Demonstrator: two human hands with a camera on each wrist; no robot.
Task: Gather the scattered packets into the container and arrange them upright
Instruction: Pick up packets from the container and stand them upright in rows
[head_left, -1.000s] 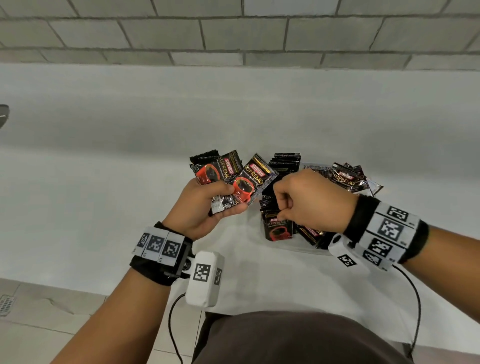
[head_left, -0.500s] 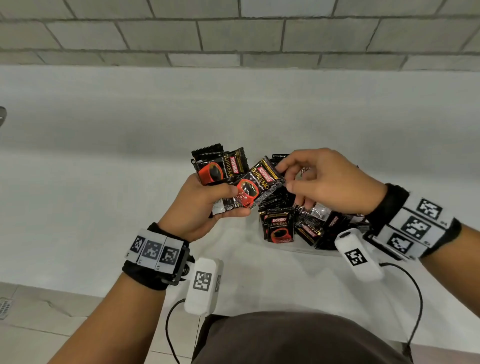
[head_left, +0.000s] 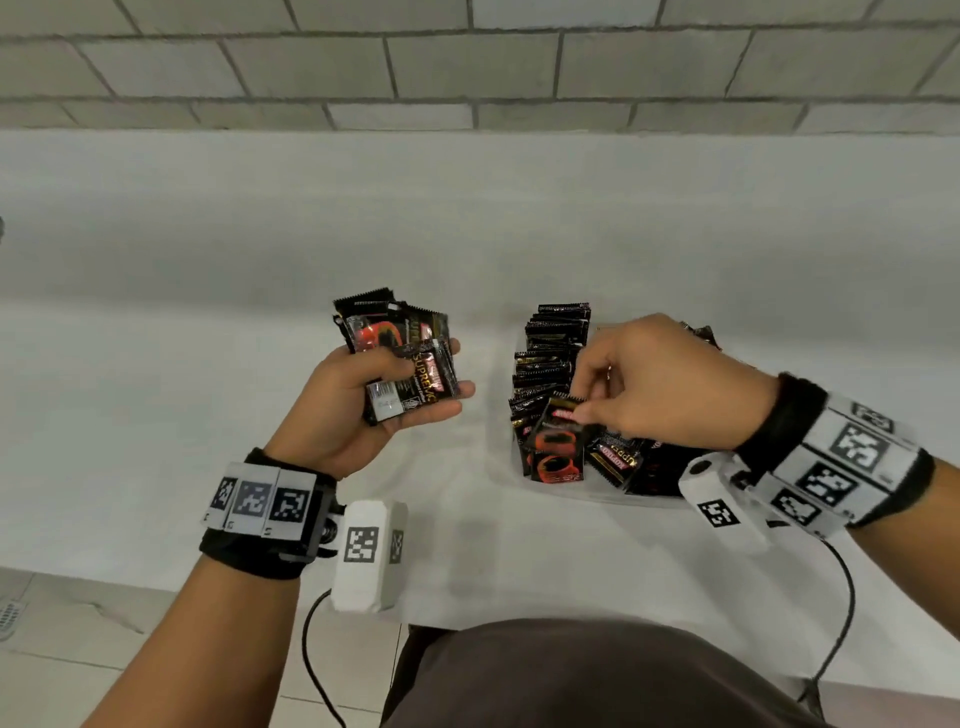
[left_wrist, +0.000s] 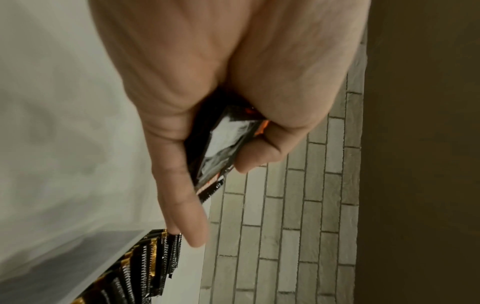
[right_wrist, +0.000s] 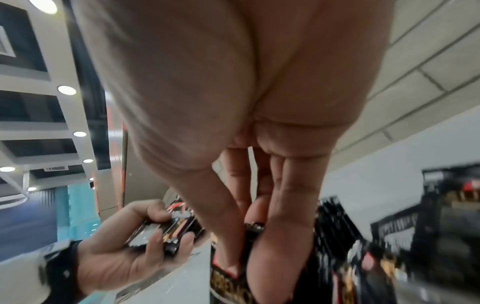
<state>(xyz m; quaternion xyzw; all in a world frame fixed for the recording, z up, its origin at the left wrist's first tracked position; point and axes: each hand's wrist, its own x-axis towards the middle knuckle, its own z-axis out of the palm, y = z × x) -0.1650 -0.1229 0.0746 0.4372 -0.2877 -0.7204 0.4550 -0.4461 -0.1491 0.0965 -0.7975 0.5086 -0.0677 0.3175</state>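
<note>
My left hand (head_left: 395, 384) grips a fan of black and red coffee packets (head_left: 400, 348) above the white table, left of the container; the same packets (left_wrist: 223, 142) show between thumb and fingers in the left wrist view. My right hand (head_left: 597, 405) pinches the top edge of one packet (head_left: 556, 441) at the near end of an upright row (head_left: 550, 353) inside the clear container (head_left: 498, 467). In the right wrist view the thumb and fingers (right_wrist: 265, 263) close on that packet (right_wrist: 231, 286). Loose packets (head_left: 615, 460) lie tilted under my right palm.
The white table (head_left: 208, 364) runs to a grey brick wall (head_left: 467, 62) behind. The table's front edge is close to my body, with tiled floor (head_left: 62, 649) below on the left. Wrist camera cables hang at the front.
My right hand took a packet from the left hand's fan and carried it down to the near end of the row in the container. The left hand drew away to the left.
</note>
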